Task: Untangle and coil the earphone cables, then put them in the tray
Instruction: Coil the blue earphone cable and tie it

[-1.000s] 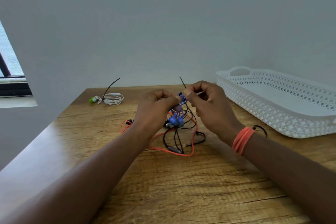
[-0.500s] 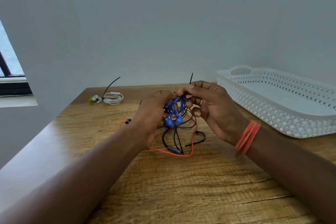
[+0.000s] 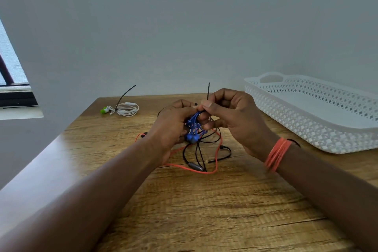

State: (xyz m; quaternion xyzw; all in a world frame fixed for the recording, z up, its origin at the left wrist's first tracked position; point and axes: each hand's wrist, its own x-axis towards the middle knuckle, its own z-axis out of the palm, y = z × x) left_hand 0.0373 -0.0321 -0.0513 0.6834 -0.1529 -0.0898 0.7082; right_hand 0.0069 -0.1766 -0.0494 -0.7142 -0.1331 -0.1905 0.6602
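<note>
1. The left hand still grips the coiled blue earphone cable, its two round blue earbuds hanging just below the fingers.
2. The right hand has shifted its grasp: a second ago its thumb and forefinger pinched the top of the bundle with a thin black cable tie slanting away, whereas now the tie stands nearly upright above the curled fingers, pinched close against the blue coil.
3. My reading is that the tie is being cinched around the coil, so this earphone is nearly ready for the white perforated plastic tray, which sits well to the right of the right hand.
4. Beneath both hands, the tangled red and black earphone cables remain on the wooden table, not yet sorted.
5. Far beyond the left hand lies a coiled white earphone with green buds, already tied.
</note>
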